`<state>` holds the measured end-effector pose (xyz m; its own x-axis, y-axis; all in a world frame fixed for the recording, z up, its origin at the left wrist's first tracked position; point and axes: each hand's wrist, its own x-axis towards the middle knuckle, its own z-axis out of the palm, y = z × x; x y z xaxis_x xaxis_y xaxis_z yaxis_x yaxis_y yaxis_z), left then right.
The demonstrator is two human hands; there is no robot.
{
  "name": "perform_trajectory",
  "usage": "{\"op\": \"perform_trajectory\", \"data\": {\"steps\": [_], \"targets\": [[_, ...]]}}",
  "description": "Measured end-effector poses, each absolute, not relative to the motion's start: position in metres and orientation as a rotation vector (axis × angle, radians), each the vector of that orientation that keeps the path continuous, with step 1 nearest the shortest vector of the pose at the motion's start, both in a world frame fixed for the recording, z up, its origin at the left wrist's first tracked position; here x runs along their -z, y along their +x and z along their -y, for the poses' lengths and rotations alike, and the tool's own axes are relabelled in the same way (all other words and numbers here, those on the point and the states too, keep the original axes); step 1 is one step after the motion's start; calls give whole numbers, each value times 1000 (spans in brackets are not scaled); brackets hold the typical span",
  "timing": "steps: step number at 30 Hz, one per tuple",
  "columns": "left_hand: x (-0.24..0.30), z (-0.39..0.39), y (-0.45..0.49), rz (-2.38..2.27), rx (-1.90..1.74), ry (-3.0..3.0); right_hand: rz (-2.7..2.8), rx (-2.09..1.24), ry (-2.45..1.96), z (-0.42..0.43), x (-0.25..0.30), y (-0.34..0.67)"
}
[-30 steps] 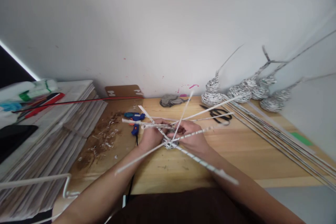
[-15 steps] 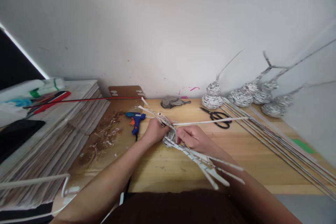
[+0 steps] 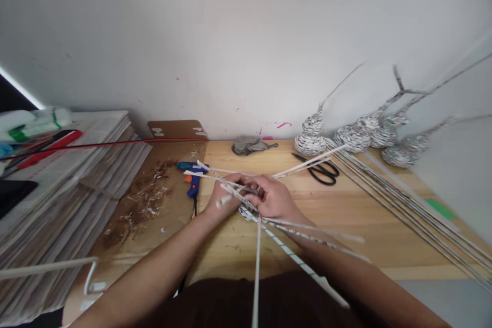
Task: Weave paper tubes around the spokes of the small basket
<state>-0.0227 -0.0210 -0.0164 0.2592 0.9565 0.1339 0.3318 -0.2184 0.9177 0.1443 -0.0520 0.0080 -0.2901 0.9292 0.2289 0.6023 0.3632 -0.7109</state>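
Note:
Both my hands meet over a small woven piece of rolled newspaper tubes (image 3: 246,211) on the wooden table (image 3: 346,215). My left hand (image 3: 221,196) grips it from the left, fingers curled round the tubes. My right hand (image 3: 271,197) is closed on it from the right and covers most of the woven centre. Long loose tubes (image 3: 307,164) stick out from the piece toward the back right, the back left and down toward me.
A blue glue gun (image 3: 192,179) lies left of my hands, black scissors (image 3: 323,170) to the right. Several woven paper shapes (image 3: 312,136) stand against the wall, with long paper rods (image 3: 403,200) beside them. A grey cloth (image 3: 249,144) lies at the back, stacked newspapers (image 3: 65,189) on the left.
My hands have turned the woven piece, so the loose tubes swung round; one now points straight down toward me. Both hands stay closed on it.

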Motion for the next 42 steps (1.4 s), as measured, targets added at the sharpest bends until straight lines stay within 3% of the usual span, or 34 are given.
{"op": "perform_trajectory", "data": {"steps": [13,31,42], "targets": [[13,26,-20,-1229,-959,1756,2159,-386,-1477,55,4,151],[27,24,-16,-1305,-1093,1635,982,-965,-1163,50,11,150],[29,20,-18,-1266,-1126,1681,1002,-1121,-1194,44,12,154]]}}
